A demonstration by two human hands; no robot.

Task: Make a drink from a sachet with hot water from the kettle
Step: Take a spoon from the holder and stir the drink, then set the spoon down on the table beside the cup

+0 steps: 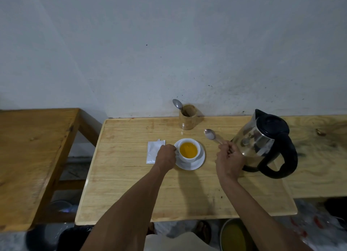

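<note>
Hands work apart: the left hand [166, 156] curls closed at the side of the cup [188, 150] of orange drink on its saucer [199, 164]; the right hand [229, 157] pinches a spoon [211, 135] raised beside the kettle [262, 143]. Emptied sachet [153, 153] lies on the table [131, 185], left of the cup.

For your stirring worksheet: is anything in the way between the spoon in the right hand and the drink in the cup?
Nothing visible. The spoon, held in the right hand, hangs over bare table just right of the cup, whose top is open. The kettle stands further right; the left hand holds the cup's far side.
</note>
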